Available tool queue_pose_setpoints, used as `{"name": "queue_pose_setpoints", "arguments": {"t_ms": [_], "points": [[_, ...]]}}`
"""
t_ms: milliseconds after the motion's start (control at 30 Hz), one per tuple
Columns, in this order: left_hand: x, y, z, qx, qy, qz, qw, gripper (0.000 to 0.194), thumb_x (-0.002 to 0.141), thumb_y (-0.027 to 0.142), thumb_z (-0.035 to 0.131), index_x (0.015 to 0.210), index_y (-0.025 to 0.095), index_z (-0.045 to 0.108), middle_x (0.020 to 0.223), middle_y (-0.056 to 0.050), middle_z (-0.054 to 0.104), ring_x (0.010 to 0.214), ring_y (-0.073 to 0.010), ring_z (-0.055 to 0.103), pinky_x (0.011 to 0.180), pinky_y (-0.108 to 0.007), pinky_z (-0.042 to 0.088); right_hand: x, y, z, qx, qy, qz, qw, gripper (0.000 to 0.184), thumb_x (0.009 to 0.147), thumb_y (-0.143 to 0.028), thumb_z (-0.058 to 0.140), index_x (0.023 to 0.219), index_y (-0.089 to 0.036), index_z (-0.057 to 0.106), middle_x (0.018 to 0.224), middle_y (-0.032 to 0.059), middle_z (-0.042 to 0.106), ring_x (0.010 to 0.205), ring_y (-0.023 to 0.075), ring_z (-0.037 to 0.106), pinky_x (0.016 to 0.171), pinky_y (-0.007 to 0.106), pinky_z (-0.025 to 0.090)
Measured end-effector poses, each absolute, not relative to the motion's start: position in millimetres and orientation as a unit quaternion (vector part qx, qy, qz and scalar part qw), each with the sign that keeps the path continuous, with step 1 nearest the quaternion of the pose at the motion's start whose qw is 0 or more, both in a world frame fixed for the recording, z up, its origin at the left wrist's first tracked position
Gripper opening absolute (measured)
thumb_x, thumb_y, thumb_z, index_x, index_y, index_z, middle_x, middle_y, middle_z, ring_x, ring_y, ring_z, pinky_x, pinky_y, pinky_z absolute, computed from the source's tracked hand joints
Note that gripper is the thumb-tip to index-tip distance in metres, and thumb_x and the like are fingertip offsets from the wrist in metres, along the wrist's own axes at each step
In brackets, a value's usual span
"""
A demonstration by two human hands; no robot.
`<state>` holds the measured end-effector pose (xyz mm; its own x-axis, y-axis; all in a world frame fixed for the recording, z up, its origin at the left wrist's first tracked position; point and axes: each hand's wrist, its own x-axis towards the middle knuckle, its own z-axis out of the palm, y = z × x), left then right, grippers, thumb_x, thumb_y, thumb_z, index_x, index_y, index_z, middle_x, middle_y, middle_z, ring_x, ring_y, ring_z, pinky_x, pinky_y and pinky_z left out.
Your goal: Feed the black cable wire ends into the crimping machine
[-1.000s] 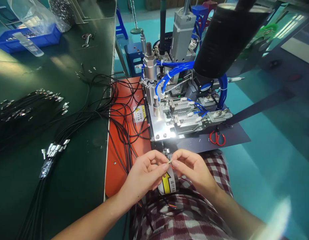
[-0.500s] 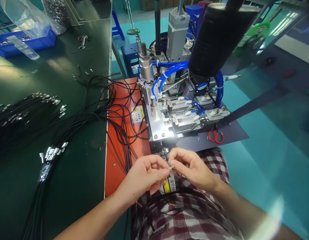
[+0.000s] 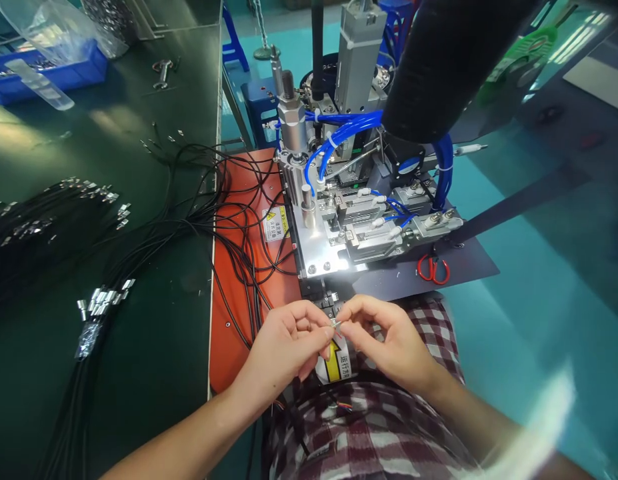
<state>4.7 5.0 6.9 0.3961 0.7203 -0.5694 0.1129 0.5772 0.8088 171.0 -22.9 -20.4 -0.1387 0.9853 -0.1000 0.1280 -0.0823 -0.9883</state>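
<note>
My left hand (image 3: pixel 289 340) pinches thin coloured wires (image 3: pixel 337 325) between thumb and forefinger, just in front of the machine. Thumb and forefinger of my right hand (image 3: pixel 389 337) close on the free ends of the same wires, and the fingertips partly hide them. A red strand shows below the fingertips. Other bare coloured wire ends (image 3: pixel 345 405) of a black cable rest over the checked cloth on my lap. Under my hands is a white label with a yellow arrow (image 3: pixel 333 363).
A machine with metal cylinders (image 3: pixel 373 237) and blue hoses (image 3: pixel 356 130) stands ahead. Red-handled scissors (image 3: pixel 433 269) lie to its right. Black cables (image 3: pixel 239 247) cross the orange plate (image 3: pixel 223 353). On the green table are a bundle of metal connectors (image 3: pixel 105 301) and a blue bin (image 3: pixel 83 70).
Both hands have risen slightly, and the wires between the fingertips have turned and show less of their length. My view has shifted a little.
</note>
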Motion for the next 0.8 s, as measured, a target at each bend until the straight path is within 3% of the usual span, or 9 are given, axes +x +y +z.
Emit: {"name": "queue_pose_setpoints", "arguments": {"t_ms": [100, 300, 800], "points": [[4.6, 3.1, 6.7, 0.411, 0.51, 0.217, 0.724, 0.02, 0.075, 0.03, 0.067, 0.075, 0.013, 0.056, 0.05, 0.003, 0.058, 0.03, -0.0017, 0.037, 0.03, -0.012, 0.026, 165.1, -26.9, -21.7, -0.531, -0.538, 0.506, 0.416, 0.01, 0.085, -0.022, 0.06, 0.075, -0.019, 0.061, 0.068, -0.0021, 0.057, 0.061, 0.0112, 0.05, 0.059, 0.023, 0.041], [3.8, -1.2, 4.6, 0.42, 0.503, 0.256, 0.711, 0.019, 0.078, 0.03, 0.065, 0.077, 0.013, 0.057, 0.053, 0.003, 0.058, 0.034, -0.0016, 0.037, 0.034, -0.012, 0.029, 154.2, -33.0, -25.7, -0.522, -0.43, 0.585, 0.448, 0.016, 0.088, -0.029, 0.056, 0.076, -0.019, 0.057, 0.064, -0.0042, 0.051, 0.053, 0.0088, 0.044, 0.049, 0.02, 0.037], [8.6, -9.3, 4.9, 0.402, 0.493, 0.303, 0.71, 0.017, 0.08, 0.029, 0.065, 0.081, 0.014, 0.056, 0.055, 0.004, 0.058, 0.036, -0.0021, 0.038, 0.035, -0.013, 0.029, 143.7, -39.4, -27.9, -0.531, -0.4, 0.574, 0.478, 0.016, 0.09, -0.031, 0.055, 0.079, -0.019, 0.054, 0.062, -0.005, 0.053, 0.052, 0.0079, 0.047, 0.051, 0.019, 0.039]]}}
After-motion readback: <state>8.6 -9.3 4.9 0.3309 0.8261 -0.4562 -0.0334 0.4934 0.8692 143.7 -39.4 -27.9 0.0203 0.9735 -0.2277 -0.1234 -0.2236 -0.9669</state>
